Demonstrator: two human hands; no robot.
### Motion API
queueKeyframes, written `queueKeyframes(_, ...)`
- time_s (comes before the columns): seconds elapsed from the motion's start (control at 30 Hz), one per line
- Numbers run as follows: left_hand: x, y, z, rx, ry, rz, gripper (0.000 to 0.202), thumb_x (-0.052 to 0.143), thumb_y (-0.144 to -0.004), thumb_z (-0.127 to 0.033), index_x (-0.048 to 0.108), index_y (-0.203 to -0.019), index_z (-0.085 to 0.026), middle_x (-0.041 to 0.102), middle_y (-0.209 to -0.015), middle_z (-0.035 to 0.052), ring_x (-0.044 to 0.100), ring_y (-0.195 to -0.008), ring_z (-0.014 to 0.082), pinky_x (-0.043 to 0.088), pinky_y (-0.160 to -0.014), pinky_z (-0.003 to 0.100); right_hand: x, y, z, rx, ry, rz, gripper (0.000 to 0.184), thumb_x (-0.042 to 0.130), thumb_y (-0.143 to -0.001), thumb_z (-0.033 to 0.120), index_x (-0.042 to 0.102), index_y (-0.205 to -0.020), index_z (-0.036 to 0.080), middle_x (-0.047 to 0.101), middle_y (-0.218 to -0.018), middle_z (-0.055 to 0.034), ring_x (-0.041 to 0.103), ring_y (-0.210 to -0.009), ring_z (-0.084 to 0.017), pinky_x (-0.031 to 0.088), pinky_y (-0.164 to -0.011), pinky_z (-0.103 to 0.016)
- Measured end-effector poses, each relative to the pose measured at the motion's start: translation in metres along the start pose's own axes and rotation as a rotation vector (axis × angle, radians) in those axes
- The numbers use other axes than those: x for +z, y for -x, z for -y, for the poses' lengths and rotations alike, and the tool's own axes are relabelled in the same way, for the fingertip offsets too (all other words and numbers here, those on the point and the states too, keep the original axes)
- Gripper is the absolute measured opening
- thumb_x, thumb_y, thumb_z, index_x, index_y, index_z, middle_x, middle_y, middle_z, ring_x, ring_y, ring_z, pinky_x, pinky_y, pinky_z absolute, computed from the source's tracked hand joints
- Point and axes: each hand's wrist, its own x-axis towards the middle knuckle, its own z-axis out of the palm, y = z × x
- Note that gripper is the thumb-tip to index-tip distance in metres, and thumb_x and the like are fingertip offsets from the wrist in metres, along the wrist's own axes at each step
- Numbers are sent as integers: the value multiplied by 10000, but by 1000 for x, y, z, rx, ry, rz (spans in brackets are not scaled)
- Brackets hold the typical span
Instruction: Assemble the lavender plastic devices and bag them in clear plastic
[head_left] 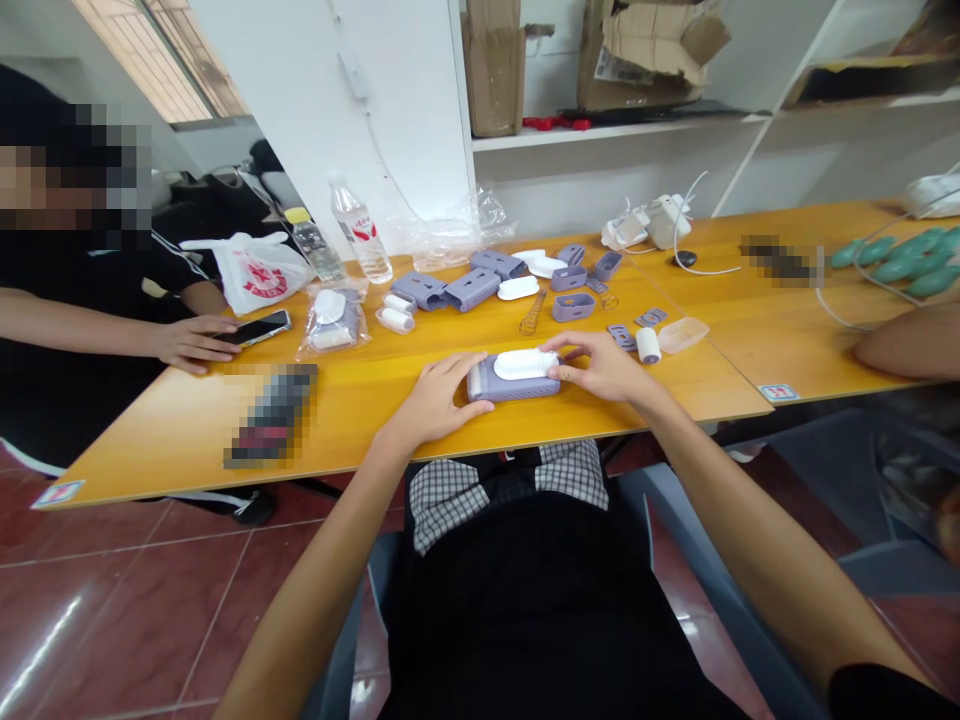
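Case (525, 390) in purple lies close to the near edge of the tabletop (360, 375), between our left hand (439, 398) and our right hand (600, 365), as the head view shows. Our left hand grips its left end, thumb on the near side and fingers over the far side. Along its top sits a white brush piece (525, 363). Our right hand has thumb and fingertips at the right end of that piece; at this blur we cannot tell whether it pinches the piece or merely rests there.

Beyond our hands, toward the far edge, we see purple shells (474, 288), white oval pieces (517, 288) and a wire spring (532, 312). Just past our right wrist, toward the right edge, are a white roller (648, 345) and, beside it, a clear cover (684, 338). A clear bag (335, 320) with purple and white contents lies left of the shells, two bottles (361, 235) behind it by the far edge. At the left edge, a co-worker's hand (199, 340) touches a phone (262, 328).
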Motion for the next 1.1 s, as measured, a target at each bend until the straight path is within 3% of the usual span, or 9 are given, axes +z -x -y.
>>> queueKeyframes(0.2,0,0,0,-5,-1,3,756,708,-973,-569,463,-1627,-282,543,-1670,122,479,-1573,347,326,-1324,562,0,0,6,-27,101,10,246,800,-898,343,803,-1140,303,823,-1228,-55,742,-1173,-326,589,-1011,-539)
queueKeyframes(0.4,0,0,-3,0,-15,7,764,725,-966,-589,483,-1619,-272,546,-1672,116,484,-1563,353,327,-1318,561,13,0,11,-79,195,-31,377,869,-848,389,785,-1197,275,811,-1227,-77,746,-1077,-320,574,-973,-511)
queueKeyframes(0.73,3,0,1,16,-23,-4,759,720,-971,-586,477,-1620,-278,551,-1666,121,494,-1560,345,322,-1318,556,22,-1,16,-42,157,-83,341,822,-882,368,778,-1205,268,815,-1220,-86,746,-1064,-320,582,-929,-487)
queueKeyframes(1.1,1,1,-3,3,-7,-8,756,724,-966,-599,491,-1611,-278,559,-1657,115,499,-1551,354,340,-1313,557,30,-1,14,-102,218,-108,265,808,-902,372,776,-1146,274,814,-1155,-78,746,-1033,-312,559,-916,-471)
